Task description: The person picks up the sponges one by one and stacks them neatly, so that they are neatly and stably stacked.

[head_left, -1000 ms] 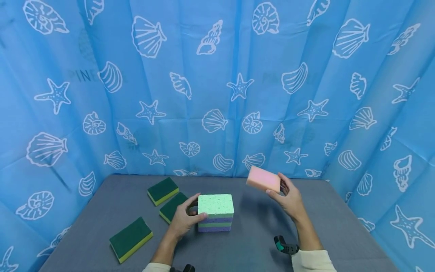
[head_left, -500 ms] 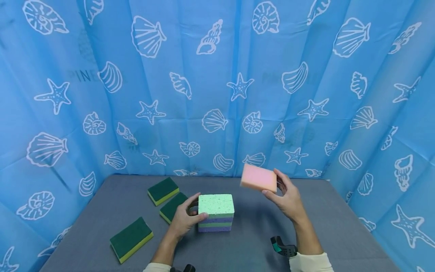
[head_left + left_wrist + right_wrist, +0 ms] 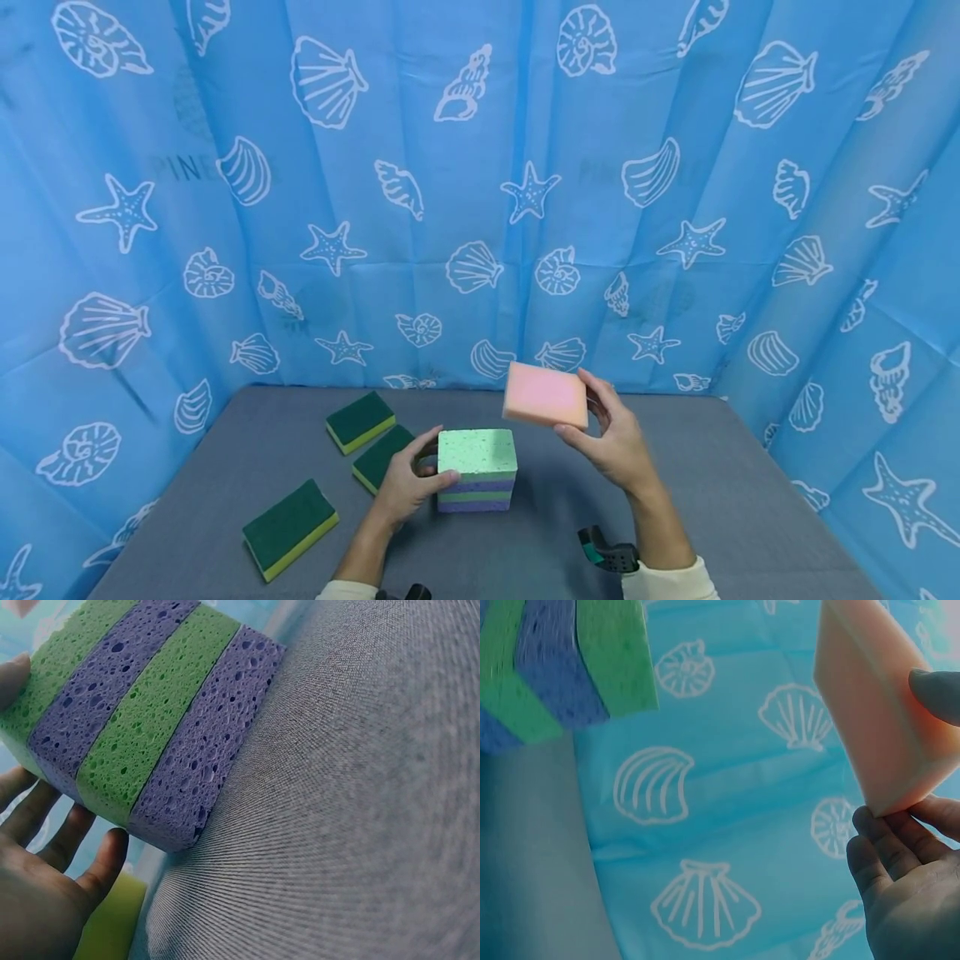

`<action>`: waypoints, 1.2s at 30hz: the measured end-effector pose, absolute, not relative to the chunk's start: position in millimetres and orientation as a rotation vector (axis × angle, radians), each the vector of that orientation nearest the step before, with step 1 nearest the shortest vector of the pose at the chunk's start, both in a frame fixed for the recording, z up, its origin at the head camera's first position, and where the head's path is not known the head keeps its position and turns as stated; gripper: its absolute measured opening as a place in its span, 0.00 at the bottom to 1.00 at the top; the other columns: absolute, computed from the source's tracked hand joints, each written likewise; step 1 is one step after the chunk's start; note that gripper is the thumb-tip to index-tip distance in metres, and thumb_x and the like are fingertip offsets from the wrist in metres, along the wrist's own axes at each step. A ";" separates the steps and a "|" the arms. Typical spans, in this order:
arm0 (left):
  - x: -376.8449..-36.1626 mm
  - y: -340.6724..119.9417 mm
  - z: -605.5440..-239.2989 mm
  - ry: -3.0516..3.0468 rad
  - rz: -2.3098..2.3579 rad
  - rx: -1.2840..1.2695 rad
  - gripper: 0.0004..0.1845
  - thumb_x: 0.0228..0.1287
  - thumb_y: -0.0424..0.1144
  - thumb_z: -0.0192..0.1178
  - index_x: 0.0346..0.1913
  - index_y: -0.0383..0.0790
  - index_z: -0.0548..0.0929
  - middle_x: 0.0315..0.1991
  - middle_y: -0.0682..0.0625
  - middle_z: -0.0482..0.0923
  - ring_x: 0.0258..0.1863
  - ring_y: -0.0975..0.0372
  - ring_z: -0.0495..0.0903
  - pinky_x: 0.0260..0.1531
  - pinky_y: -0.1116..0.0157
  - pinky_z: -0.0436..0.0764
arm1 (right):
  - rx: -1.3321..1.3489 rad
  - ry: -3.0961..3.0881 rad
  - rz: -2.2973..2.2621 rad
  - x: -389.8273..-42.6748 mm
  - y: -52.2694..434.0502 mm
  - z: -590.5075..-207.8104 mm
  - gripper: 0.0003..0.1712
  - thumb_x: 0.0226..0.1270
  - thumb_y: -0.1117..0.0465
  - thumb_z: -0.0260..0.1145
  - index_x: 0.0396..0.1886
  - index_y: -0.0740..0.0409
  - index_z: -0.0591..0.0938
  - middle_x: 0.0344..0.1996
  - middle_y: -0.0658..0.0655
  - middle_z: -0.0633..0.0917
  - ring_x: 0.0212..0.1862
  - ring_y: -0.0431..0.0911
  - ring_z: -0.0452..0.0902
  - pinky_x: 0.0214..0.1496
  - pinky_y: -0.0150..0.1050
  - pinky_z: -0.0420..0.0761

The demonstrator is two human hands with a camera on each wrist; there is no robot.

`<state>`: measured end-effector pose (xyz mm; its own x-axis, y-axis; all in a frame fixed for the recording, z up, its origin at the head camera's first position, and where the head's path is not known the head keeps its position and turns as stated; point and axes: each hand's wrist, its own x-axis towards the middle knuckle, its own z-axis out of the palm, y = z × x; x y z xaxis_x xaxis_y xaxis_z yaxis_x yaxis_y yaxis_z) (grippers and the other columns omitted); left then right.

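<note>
A stack of green and purple sponges [image 3: 477,492] stands on the table, its layers alternating in colour with green on top. My left hand [image 3: 405,483] holds the stack from its left side, thumb on the front near the top; in the left wrist view the lower fingers [image 3: 105,862] lie close by its side. Up and to the right, my right hand [image 3: 617,442] grips a pink sponge [image 3: 546,395] by its right end, between thumb and fingers. The pink sponge is in the air, slightly tilted, behind and right of the stack and apart from it.
Two green-and-yellow scouring sponges lie behind my left hand, one farther back [image 3: 360,421] and one partly hidden [image 3: 381,457]. Another scouring sponge [image 3: 289,527] lies nearer on the left. A blue shell-patterned curtain [image 3: 480,208] rises behind the grey table [image 3: 750,500].
My right hand has carried the pink sponge leftward, closer to the stack. The left hand and the stack have stayed in place.
</note>
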<state>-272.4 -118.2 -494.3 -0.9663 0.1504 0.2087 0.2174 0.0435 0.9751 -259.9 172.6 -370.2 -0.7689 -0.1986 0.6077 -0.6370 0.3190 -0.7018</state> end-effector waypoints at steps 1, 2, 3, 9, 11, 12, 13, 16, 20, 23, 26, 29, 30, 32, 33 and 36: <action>-272.4 -118.1 -494.3 -2.231 -2.104 -0.394 0.40 0.57 0.37 0.71 0.71 0.38 0.65 0.59 0.39 0.71 0.56 0.46 0.71 0.43 0.63 0.77 | 0.757 -2.174 1.446 -259.8 170.3 -370.2 0.45 0.50 0.78 0.72 0.66 0.82 0.60 0.59 0.75 0.68 0.60 0.65 0.65 0.60 0.25 0.64; -272.4 -117.9 -494.4 -2.232 -2.102 -0.392 0.39 0.57 0.37 0.71 0.71 0.38 0.65 0.59 0.39 0.71 0.56 0.46 0.71 0.43 0.64 0.77 | 0.774 -2.168 1.451 -259.7 168.0 -370.2 0.45 0.50 0.78 0.72 0.66 0.82 0.60 0.58 0.75 0.68 0.60 0.65 0.65 0.60 0.25 0.64; -272.6 -117.8 -494.5 -2.230 -2.106 -0.392 0.39 0.57 0.37 0.71 0.71 0.38 0.66 0.59 0.39 0.71 0.56 0.46 0.71 0.43 0.64 0.77 | 0.788 -2.163 1.452 -259.7 165.7 -370.4 0.45 0.50 0.78 0.72 0.66 0.82 0.60 0.58 0.75 0.68 0.60 0.65 0.65 0.59 0.26 0.65; -272.5 -118.4 -494.3 -2.212 -2.118 -0.432 0.39 0.58 0.36 0.70 0.71 0.35 0.64 0.59 0.35 0.70 0.52 0.45 0.73 0.40 0.64 0.78 | 0.851 -2.151 1.469 -260.4 153.1 -371.8 0.45 0.49 0.78 0.72 0.67 0.81 0.61 0.58 0.74 0.69 0.59 0.64 0.66 0.59 0.27 0.66; -272.1 -118.5 -494.0 -2.207 -2.113 -0.439 0.39 0.59 0.36 0.70 0.71 0.34 0.64 0.59 0.35 0.70 0.51 0.45 0.73 0.40 0.64 0.78 | 0.868 -2.150 1.480 -260.3 148.7 -372.4 0.45 0.49 0.78 0.72 0.67 0.81 0.61 0.58 0.74 0.69 0.59 0.64 0.66 0.59 0.27 0.66; -272.0 -118.5 -493.8 -2.208 -2.108 -0.439 0.39 0.59 0.36 0.70 0.71 0.34 0.64 0.59 0.35 0.70 0.51 0.45 0.73 0.40 0.64 0.78 | 0.873 -2.151 1.489 -260.2 146.7 -372.9 0.45 0.49 0.78 0.72 0.67 0.81 0.61 0.58 0.74 0.69 0.59 0.64 0.66 0.59 0.27 0.65; -272.0 -118.7 -493.9 -2.207 -2.106 -0.440 0.39 0.59 0.36 0.70 0.71 0.34 0.64 0.59 0.34 0.70 0.51 0.45 0.73 0.40 0.64 0.78 | 0.876 -2.152 1.498 -260.1 144.7 -373.5 0.45 0.50 0.78 0.72 0.67 0.81 0.61 0.58 0.74 0.69 0.59 0.64 0.66 0.60 0.28 0.65; -272.1 -119.0 -493.6 -2.214 -2.106 -0.429 0.39 0.58 0.36 0.70 0.71 0.34 0.64 0.59 0.35 0.70 0.52 0.46 0.73 0.42 0.65 0.78 | 0.878 -2.164 1.522 -259.4 139.0 -376.2 0.45 0.50 0.77 0.73 0.67 0.80 0.61 0.59 0.72 0.69 0.60 0.63 0.66 0.61 0.31 0.66; -272.2 -119.1 -493.6 -2.220 -2.128 -0.412 0.40 0.57 0.35 0.70 0.71 0.34 0.64 0.60 0.37 0.70 0.52 0.46 0.73 0.42 0.65 0.77 | 0.899 -2.181 1.547 -257.9 131.8 -381.6 0.45 0.52 0.76 0.72 0.68 0.79 0.60 0.59 0.71 0.69 0.61 0.63 0.66 0.61 0.32 0.66; -272.2 -118.6 -494.7 -2.209 -2.158 -0.415 0.40 0.58 0.34 0.70 0.72 0.34 0.63 0.60 0.37 0.70 0.51 0.46 0.73 0.41 0.65 0.78 | 0.929 -2.187 1.546 -258.2 127.8 -388.3 0.44 0.52 0.77 0.72 0.67 0.80 0.60 0.58 0.71 0.69 0.60 0.63 0.67 0.60 0.31 0.67; -272.7 -117.7 -495.7 -2.200 -2.170 -0.416 0.39 0.58 0.33 0.69 0.72 0.35 0.64 0.60 0.38 0.70 0.53 0.46 0.73 0.42 0.64 0.78 | 0.962 -2.181 1.519 -262.8 125.4 -397.8 0.44 0.51 0.77 0.72 0.67 0.81 0.61 0.57 0.71 0.70 0.58 0.64 0.69 0.59 0.38 0.71; -272.2 -116.8 -493.5 -2.196 -2.173 -0.404 0.39 0.57 0.32 0.70 0.71 0.37 0.65 0.60 0.38 0.71 0.53 0.46 0.73 0.43 0.63 0.78 | 0.966 -2.184 1.501 -273.2 124.5 -412.8 0.45 0.51 0.76 0.74 0.68 0.77 0.62 0.58 0.69 0.71 0.58 0.62 0.70 0.58 0.47 0.72; -272.1 -116.7 -492.3 -2.198 -2.169 -0.403 0.39 0.57 0.32 0.70 0.71 0.37 0.65 0.60 0.38 0.71 0.54 0.46 0.73 0.43 0.62 0.78 | 0.965 -2.187 1.505 -276.6 124.5 -417.6 0.46 0.51 0.75 0.74 0.68 0.76 0.62 0.58 0.68 0.71 0.58 0.61 0.70 0.58 0.50 0.72; -269.6 -116.6 -486.5 -2.193 -2.162 -0.409 0.38 0.57 0.31 0.70 0.70 0.36 0.66 0.59 0.37 0.72 0.54 0.44 0.72 0.45 0.59 0.77 | 0.952 -2.199 1.523 -283.5 125.1 -427.9 0.46 0.53 0.73 0.74 0.70 0.72 0.62 0.59 0.65 0.71 0.59 0.58 0.69 0.58 0.53 0.71; -268.1 -116.7 -483.1 -2.195 -2.157 -0.417 0.38 0.56 0.30 0.70 0.70 0.35 0.66 0.59 0.37 0.72 0.54 0.43 0.72 0.46 0.57 0.77 | 0.953 -2.201 1.530 -285.3 125.2 -430.6 0.46 0.53 0.72 0.74 0.70 0.71 0.62 0.60 0.64 0.71 0.60 0.57 0.69 0.58 0.53 0.71; -263.2 -117.1 -472.6 -2.201 -2.146 -0.435 0.38 0.56 0.30 0.69 0.70 0.32 0.66 0.59 0.35 0.72 0.55 0.42 0.71 0.47 0.53 0.76 | 0.970 -2.195 1.550 -289.0 125.5 -436.5 0.46 0.55 0.69 0.75 0.71 0.69 0.62 0.60 0.62 0.71 0.60 0.56 0.69 0.58 0.52 0.71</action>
<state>-263.2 -117.1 -472.6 -0.9600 0.1731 0.2199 0.2242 0.0056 0.9745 -289.0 125.5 -436.5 -0.7338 -0.3587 0.5769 -0.6637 0.1971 -0.7216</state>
